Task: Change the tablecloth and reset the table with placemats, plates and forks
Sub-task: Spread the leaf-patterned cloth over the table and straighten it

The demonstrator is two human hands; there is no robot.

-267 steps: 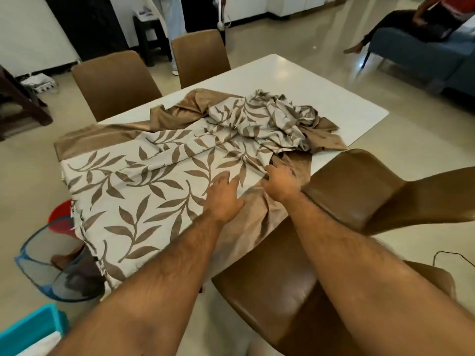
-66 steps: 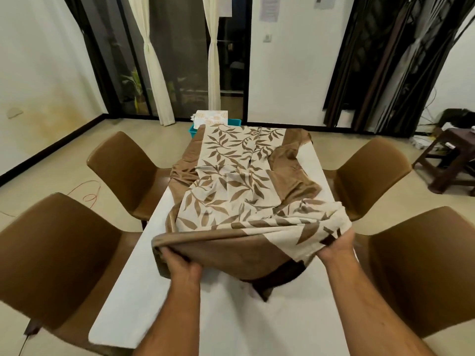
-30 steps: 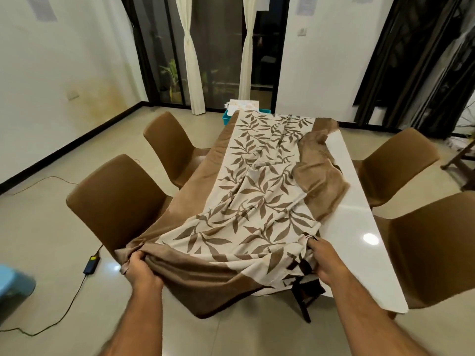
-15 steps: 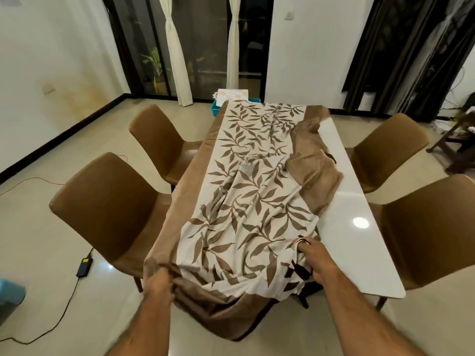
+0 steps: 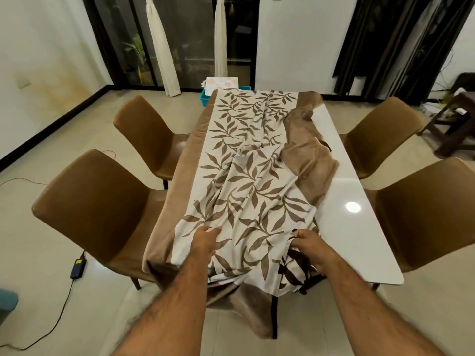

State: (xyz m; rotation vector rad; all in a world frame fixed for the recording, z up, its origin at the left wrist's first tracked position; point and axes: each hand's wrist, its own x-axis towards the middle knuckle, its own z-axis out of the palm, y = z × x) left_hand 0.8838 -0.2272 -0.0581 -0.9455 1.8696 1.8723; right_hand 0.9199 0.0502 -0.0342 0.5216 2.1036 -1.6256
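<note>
My left hand (image 5: 205,242) lies flat, fingers straight, on the near end of the cream tablecloth printed with brown leaves and edged in a tan border (image 5: 246,181). My right hand (image 5: 309,249) curls its fingers round a bunched fold of the same cloth, just inside the near right part of the white glossy rectangular table (image 5: 359,222). The cloth runs lengthwise down the table, away from me, its long axis in line with the table's. It sits skewed to the left: the tan border overhangs the left edge, while the right strip of tabletop is bare and the right border lies crumpled inward at mid-length. The crumpled part lies ahead and to the right, nearer my right hand. In my judgement the next move is a pull to the right. No placemats, plates or forks are visible. Four brown moulded chairs flank the table, the nearest left one (image 5: 97,201) beside my left arm.
</note>
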